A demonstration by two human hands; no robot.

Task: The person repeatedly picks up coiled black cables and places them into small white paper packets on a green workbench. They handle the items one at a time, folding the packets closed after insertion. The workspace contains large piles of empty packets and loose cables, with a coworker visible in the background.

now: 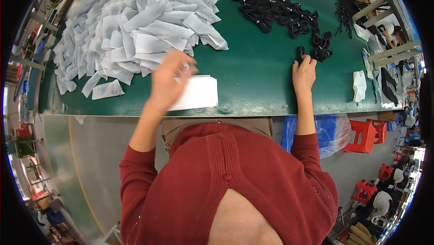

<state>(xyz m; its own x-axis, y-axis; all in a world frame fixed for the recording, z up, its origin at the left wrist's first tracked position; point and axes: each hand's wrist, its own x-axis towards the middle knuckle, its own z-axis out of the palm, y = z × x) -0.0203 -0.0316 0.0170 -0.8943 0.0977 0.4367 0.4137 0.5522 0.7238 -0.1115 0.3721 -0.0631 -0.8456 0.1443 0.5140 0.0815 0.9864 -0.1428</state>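
Note:
My left hand (168, 78) is raised over a flat stack of white bags (199, 92) near the table's front edge, fingers curled on the top bag's left end. A large heap of white bags (135, 23) lies just beyond it. My right hand (304, 72) rests on the green table (257, 68), its fingers closed on a small black bundled cable (301, 53). More black coiled cables (278, 12) lie in a pile further back to the right.
A single white bag (359, 85) lies at the table's right end, and another bag (107, 90) lies near the front left. Red plastic stools (366, 135) and a blue plastic sack (332, 132) stand on the floor at right. Shelving runs along the left side.

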